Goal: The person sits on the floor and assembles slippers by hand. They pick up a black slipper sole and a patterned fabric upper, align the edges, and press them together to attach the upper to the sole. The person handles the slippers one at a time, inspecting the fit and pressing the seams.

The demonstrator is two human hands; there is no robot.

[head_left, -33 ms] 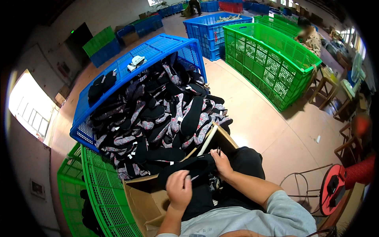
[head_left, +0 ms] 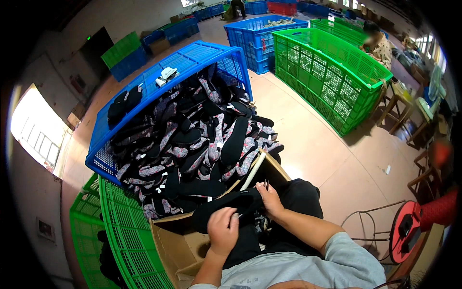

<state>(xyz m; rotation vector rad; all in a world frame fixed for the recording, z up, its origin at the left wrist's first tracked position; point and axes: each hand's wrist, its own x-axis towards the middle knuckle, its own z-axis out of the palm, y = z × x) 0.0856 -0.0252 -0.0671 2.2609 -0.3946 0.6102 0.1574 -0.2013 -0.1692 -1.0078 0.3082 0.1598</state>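
Note:
A black slipper [head_left: 204,214] lies across my lap, over the edge of an open cardboard box. My right hand [head_left: 272,201] is closed around its far right end, and a small dark pointed tool [head_left: 266,184] sticks up from the same fingers. Near the slipper's left part, my left hand [head_left: 223,232] has thumb and fingers pinched together; whatever is between them is too small to make out. Just beyond both hands is a heap of slippers [head_left: 233,140] with black soles, floral fabric and small white tags, spilling out of a tipped blue crate [head_left: 159,62].
The cardboard box [head_left: 175,245] stands at my left knee, beside green crates [head_left: 130,231]. A large green crate [head_left: 332,67] and a blue crate [head_left: 243,38] stand ahead. At right are a red spool [head_left: 405,231], wooden stools [head_left: 392,108] and a seated person [head_left: 380,50].
My left hand has shifted slightly right along the slipper, and its thumb has closed toward the fingers. The right hand and the slipper look unmoved.

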